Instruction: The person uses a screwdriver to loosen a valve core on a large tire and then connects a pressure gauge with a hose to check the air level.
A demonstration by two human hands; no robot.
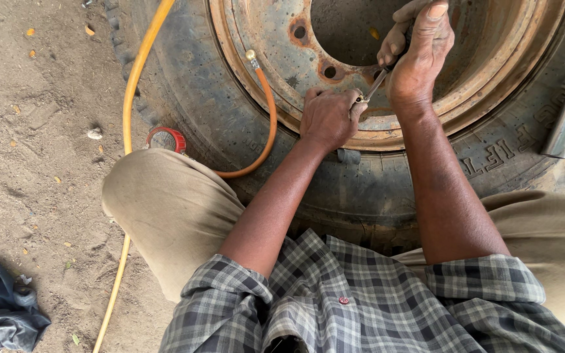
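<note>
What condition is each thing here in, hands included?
Tyre: lying flat on dirt.
Wheel rim: rusty.
Orange hose: curved across the tyre.
Slim tool: held at the rim.
Left hand: closed at the tool's tip.
Right hand: gripping the tool.

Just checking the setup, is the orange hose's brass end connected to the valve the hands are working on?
No, the orange hose ends with its brass tip lying free on the rusty rim, apart from the left hand.
</note>
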